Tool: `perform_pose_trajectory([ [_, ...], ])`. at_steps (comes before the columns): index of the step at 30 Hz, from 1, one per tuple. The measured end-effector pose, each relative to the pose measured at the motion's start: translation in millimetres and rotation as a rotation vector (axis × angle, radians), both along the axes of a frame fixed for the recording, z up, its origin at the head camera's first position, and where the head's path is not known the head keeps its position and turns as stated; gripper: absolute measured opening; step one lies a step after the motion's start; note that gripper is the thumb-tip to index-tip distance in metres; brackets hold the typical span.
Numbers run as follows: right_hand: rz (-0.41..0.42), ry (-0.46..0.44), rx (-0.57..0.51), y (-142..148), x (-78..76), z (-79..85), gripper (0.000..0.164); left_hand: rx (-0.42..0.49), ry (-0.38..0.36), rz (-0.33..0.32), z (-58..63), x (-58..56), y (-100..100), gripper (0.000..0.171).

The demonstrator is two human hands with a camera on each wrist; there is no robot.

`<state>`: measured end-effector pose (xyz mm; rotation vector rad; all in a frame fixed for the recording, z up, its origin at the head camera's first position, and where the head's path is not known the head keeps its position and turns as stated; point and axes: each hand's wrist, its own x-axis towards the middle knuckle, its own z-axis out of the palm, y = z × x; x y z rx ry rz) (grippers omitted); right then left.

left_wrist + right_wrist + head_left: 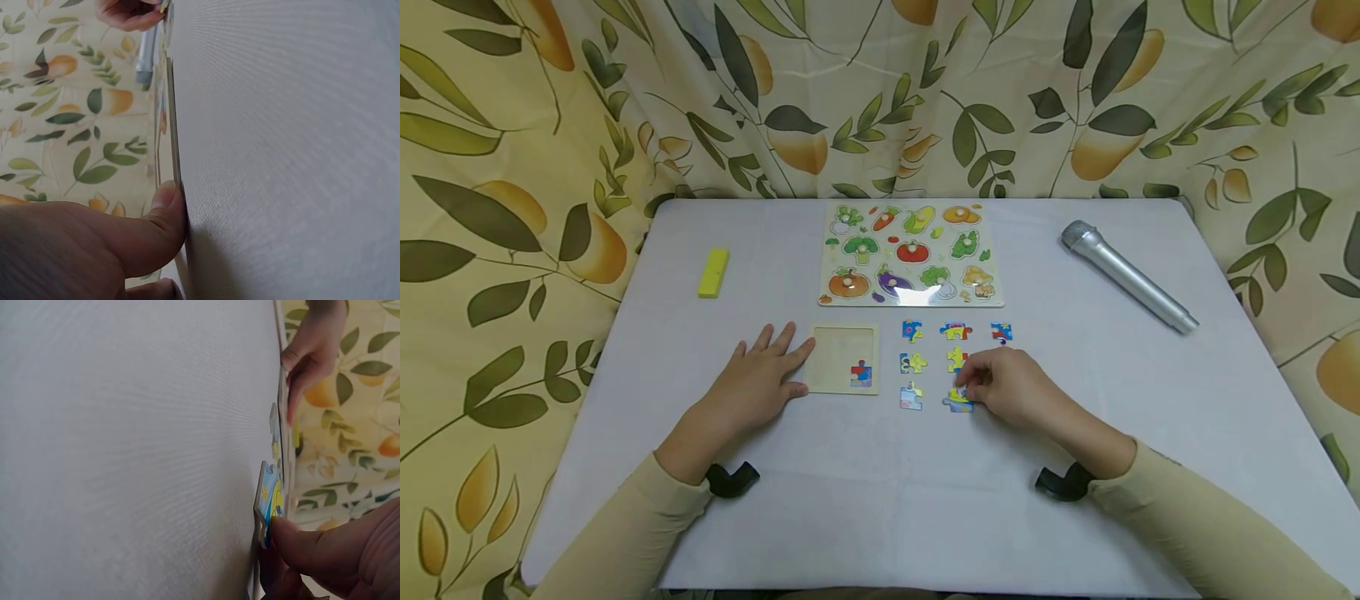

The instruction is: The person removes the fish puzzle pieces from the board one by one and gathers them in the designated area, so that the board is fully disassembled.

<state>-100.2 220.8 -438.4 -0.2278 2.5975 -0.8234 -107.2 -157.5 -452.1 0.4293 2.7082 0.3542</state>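
My left hand (752, 375) lies with fingers spread at the left side of a square wooden puzzle tray (831, 386). In the left wrist view its thumb (165, 209) touches the tray's edge. One red and blue jigsaw piece (861, 374) sits in the tray's lower right corner. My right hand (1011, 385) pinches a yellow and blue jigsaw piece (958, 406) between thumb and fingers, just right of the tray. In the right wrist view this held piece (265, 499) stands partly tilted at the tabletop. Several loose pieces (912, 363) lie in rows beside it.
Behind the tray lies a vegetable peg board (865, 225). A yellow block (713, 272) is at the back left, and a silver microphone (1131, 277) at the back right. The white-covered table (850, 517) meets a leaf-patterned curtain (880, 108) at its far edge.
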Motion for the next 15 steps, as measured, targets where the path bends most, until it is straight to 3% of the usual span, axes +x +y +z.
perform_pose_trajectory([
  [4,-0.010,0.025,0.029,-2.0,2.2,0.9,0.012,-0.001,0.000,-0.004,-0.3,0.1,0.1,0.075],
  [9,-0.002,0.121,0.077,-2.1,4.1,-1.3,0.011,-0.001,0.000,-0.005,-0.6,0.2,0.3,0.075],
  [15,0.030,0.185,0.070,-7.8,-5.6,3.5,0.012,-0.009,-0.002,0.002,-1.2,0.2,0.1,0.075],
])
